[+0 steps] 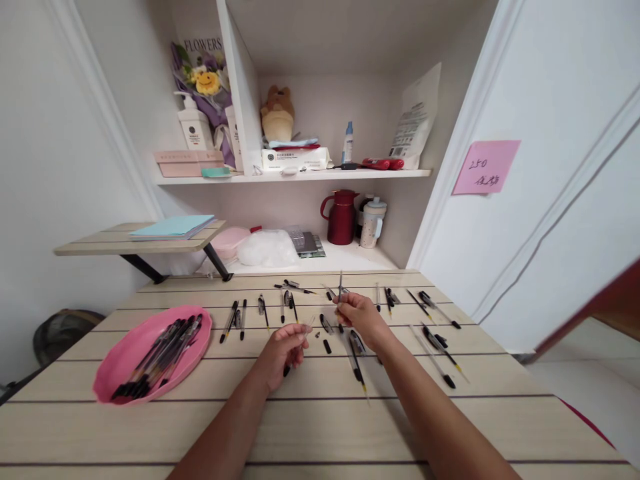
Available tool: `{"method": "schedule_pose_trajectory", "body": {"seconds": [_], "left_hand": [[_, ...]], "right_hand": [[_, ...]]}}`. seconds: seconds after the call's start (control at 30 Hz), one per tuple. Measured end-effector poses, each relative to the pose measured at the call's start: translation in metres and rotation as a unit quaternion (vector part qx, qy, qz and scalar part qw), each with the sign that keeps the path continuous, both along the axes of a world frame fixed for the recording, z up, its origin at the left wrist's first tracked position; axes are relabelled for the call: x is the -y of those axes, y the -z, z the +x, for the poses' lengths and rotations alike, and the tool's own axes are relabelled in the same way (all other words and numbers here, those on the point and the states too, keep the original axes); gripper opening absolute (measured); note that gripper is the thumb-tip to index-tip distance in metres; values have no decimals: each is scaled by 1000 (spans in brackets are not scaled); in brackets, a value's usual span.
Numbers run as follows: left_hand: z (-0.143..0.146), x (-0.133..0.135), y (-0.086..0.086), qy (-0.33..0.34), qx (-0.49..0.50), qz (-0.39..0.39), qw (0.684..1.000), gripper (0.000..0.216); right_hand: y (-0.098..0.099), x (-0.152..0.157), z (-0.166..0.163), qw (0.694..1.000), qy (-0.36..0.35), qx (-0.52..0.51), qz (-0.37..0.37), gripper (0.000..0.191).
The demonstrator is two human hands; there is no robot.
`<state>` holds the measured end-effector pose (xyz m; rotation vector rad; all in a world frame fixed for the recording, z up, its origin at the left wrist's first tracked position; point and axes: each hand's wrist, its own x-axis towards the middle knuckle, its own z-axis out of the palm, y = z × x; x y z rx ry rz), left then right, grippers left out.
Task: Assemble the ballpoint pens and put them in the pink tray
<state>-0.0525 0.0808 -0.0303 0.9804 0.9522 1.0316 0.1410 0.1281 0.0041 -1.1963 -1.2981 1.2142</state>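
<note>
My left hand [281, 355] is closed round a clear pen barrel [310, 326], whose see-through end sticks up past the fingertips. A black end shows below the palm. To its right, my right hand [361, 320] pinches a thin pen refill [341, 283] that points upward. The two hands are apart. Between them on the table lie a black pen cap [326, 325] and a small black piece [327, 347]. Just below my right hand are a loose barrel and a refill with a yellow part [364, 385].
A pink bowl [103, 373] with many black pens stands at the left. Several groups of pen parts [434, 360] are spread over the slatted table [300, 433]. Behind are a small raised stand [95, 241] and a shelf holding a red jug [342, 219].
</note>
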Motion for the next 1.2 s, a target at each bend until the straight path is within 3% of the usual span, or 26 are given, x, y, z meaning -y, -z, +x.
{"method": "schedule_pose_trajectory", "body": {"seconds": [0.13, 0.3, 0.93, 1.2], "left_hand": [[0, 1, -1, 8, -12, 0, 1000, 28], [0, 1, -1, 9, -13, 3, 1000, 26], [0, 1, -3, 6, -12, -1, 1000, 27], [0, -2, 0, -20, 24, 13, 999, 24]], "right_hand": [[-4, 6, -13, 986, 12, -164, 1, 21], [-5, 10, -19, 978, 2, -209, 16, 32], [-7, 6, -25, 984, -18, -177, 23, 28], [-15, 5, -37, 995, -88, -45, 2, 18]]}}
